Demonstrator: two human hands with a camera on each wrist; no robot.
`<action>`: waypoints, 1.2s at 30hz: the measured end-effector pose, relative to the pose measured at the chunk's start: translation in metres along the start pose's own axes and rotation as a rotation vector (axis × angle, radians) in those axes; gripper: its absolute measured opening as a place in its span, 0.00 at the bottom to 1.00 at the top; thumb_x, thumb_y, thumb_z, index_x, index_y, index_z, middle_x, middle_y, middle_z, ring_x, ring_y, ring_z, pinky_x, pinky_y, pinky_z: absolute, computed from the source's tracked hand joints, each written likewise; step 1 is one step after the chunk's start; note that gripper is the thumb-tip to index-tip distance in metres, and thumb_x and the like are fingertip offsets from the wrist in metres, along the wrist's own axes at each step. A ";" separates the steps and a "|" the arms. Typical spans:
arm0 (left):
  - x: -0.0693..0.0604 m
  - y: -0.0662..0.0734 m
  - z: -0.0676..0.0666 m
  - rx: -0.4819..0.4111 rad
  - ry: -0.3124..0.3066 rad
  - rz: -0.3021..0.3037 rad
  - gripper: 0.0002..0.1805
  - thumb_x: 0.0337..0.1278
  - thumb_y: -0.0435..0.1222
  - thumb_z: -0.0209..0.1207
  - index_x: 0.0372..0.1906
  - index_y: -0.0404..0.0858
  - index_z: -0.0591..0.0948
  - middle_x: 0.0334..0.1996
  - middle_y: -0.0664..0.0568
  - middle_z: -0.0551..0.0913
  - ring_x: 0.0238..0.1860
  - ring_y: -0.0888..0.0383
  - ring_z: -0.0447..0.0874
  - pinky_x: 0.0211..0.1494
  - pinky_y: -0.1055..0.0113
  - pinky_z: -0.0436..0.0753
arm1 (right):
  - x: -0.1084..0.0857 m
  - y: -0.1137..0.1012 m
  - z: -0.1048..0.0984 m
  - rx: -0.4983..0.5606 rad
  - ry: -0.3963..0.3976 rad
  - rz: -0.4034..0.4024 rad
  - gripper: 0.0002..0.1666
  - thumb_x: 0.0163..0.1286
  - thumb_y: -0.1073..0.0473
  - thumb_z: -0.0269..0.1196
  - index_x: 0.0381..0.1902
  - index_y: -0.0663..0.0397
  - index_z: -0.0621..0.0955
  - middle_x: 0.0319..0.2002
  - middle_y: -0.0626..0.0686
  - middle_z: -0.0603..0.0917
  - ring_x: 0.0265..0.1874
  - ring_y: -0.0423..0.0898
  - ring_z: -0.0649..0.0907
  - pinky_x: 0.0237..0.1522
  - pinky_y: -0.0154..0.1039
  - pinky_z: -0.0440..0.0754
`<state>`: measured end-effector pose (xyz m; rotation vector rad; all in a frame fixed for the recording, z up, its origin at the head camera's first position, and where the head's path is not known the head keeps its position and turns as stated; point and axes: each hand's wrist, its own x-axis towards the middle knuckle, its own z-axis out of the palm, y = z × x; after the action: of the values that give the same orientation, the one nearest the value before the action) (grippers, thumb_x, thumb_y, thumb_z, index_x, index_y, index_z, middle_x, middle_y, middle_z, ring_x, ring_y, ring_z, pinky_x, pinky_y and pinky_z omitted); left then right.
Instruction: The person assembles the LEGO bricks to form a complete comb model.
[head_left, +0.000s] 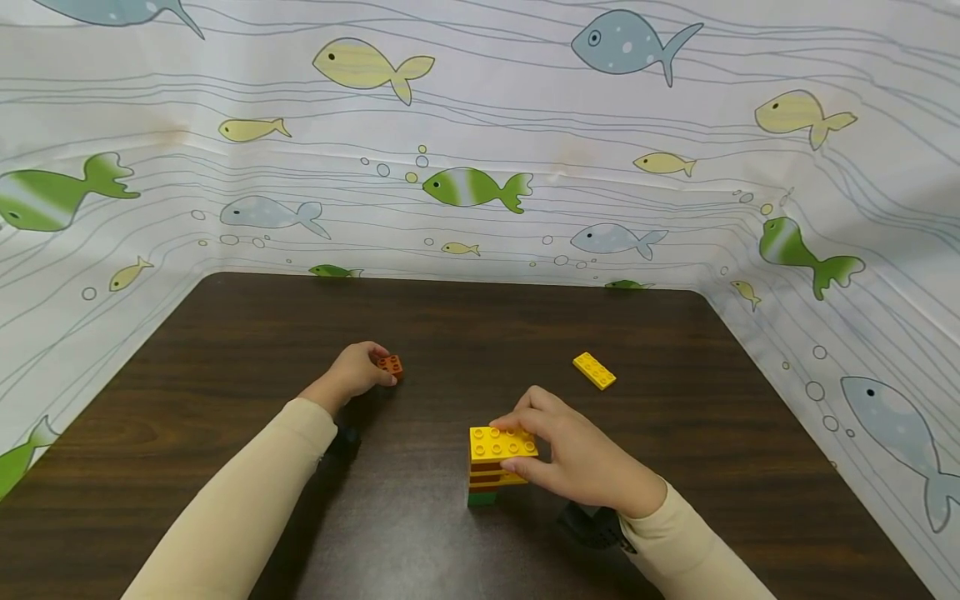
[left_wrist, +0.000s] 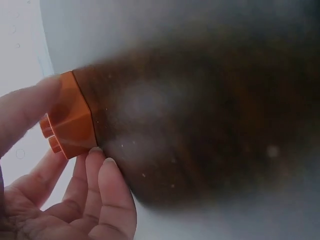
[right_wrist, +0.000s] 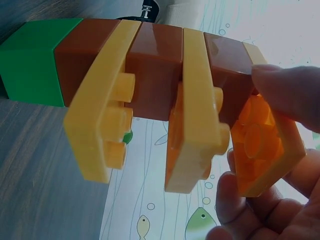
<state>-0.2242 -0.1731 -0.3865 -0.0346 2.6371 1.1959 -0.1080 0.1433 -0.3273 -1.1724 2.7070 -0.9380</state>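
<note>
In the head view my left hand (head_left: 358, 367) pinches an orange-brown toy brick (head_left: 391, 364) at the left of the table. The left wrist view shows that brick (left_wrist: 74, 117) between thumb and fingers, its studs to one side. Near the table's middle stands a tower of bricks (head_left: 491, 483). My right hand (head_left: 581, 454) grips the yellow plate (head_left: 487, 443) on top of it, thumb on the near side. In the right wrist view the tower has a green brick (right_wrist: 35, 62) at its base, then brown bricks (right_wrist: 155, 65) alternating with overhanging yellow plates (right_wrist: 192, 110).
A loose yellow plate (head_left: 595, 371) lies on the dark wooden table (head_left: 465, 333) beyond my right hand. White sheeting with printed fish (head_left: 480, 108) rises along the table's back and sides.
</note>
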 end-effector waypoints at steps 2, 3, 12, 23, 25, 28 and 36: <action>0.000 0.002 0.000 0.037 0.001 0.005 0.28 0.55 0.29 0.64 0.60 0.24 0.70 0.54 0.31 0.72 0.47 0.43 0.73 0.50 0.54 0.74 | 0.000 0.000 0.000 0.000 0.002 -0.004 0.21 0.62 0.60 0.69 0.54 0.55 0.81 0.40 0.43 0.71 0.37 0.38 0.71 0.37 0.31 0.73; 0.000 0.002 0.000 0.055 0.004 0.004 0.27 0.55 0.29 0.63 0.59 0.24 0.70 0.54 0.31 0.72 0.47 0.43 0.73 0.50 0.54 0.74 | 0.000 0.000 0.000 -0.001 0.002 -0.006 0.21 0.62 0.60 0.69 0.54 0.55 0.81 0.40 0.43 0.71 0.37 0.38 0.71 0.37 0.31 0.73; -0.010 0.005 -0.001 0.016 0.026 0.061 0.24 0.61 0.32 0.60 0.59 0.25 0.70 0.52 0.31 0.73 0.46 0.43 0.75 0.46 0.54 0.76 | 0.001 0.001 0.000 0.019 -0.014 0.007 0.21 0.63 0.59 0.68 0.55 0.54 0.80 0.40 0.43 0.71 0.38 0.38 0.72 0.39 0.31 0.74; -0.038 0.025 -0.001 -0.073 0.040 0.148 0.25 0.61 0.35 0.61 0.60 0.29 0.71 0.54 0.34 0.75 0.52 0.42 0.75 0.52 0.51 0.76 | 0.001 -0.001 -0.001 0.021 -0.016 0.024 0.22 0.63 0.59 0.68 0.55 0.55 0.81 0.40 0.43 0.70 0.38 0.38 0.72 0.39 0.35 0.76; -0.045 0.031 0.001 -0.085 0.038 0.173 0.25 0.61 0.36 0.61 0.60 0.29 0.71 0.53 0.35 0.76 0.52 0.42 0.75 0.52 0.51 0.77 | 0.001 -0.001 -0.001 0.016 -0.015 0.025 0.22 0.63 0.59 0.68 0.55 0.55 0.81 0.40 0.42 0.70 0.38 0.38 0.72 0.39 0.34 0.75; -0.054 0.038 0.005 -0.096 0.034 0.210 0.24 0.60 0.36 0.62 0.59 0.30 0.72 0.51 0.36 0.77 0.50 0.44 0.76 0.51 0.52 0.78 | 0.001 -0.001 -0.001 0.010 -0.016 0.027 0.22 0.63 0.59 0.68 0.55 0.55 0.81 0.40 0.42 0.70 0.38 0.38 0.72 0.39 0.32 0.74; -0.069 0.049 0.015 -0.101 0.032 0.274 0.23 0.59 0.37 0.63 0.56 0.31 0.75 0.46 0.40 0.80 0.46 0.48 0.77 0.47 0.55 0.79 | 0.002 -0.002 -0.003 0.007 -0.030 0.040 0.22 0.63 0.58 0.68 0.55 0.54 0.81 0.40 0.42 0.70 0.38 0.39 0.72 0.39 0.32 0.73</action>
<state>-0.1598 -0.1351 -0.3435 0.3017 2.6710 1.4230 -0.1086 0.1423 -0.3237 -1.1175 2.6906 -0.9162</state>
